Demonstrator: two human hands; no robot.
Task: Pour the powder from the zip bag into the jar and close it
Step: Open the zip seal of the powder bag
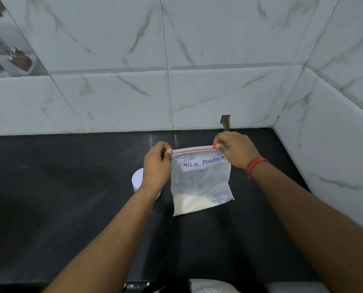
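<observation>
A clear zip bag labelled "MILK POWDER" hangs upright above the black counter, with pale powder settled in its bottom. My left hand pinches the bag's top left corner. My right hand pinches the top right corner at the small red zip slider. The red zip strip runs straight between both hands. A jar with a white lid stands on the counter behind my left wrist, mostly hidden by it.
The black counter runs wide to the left and toward me. Marble-tiled walls close it at the back and on the right, forming a corner. A small hole in the back wall sits just behind my right hand.
</observation>
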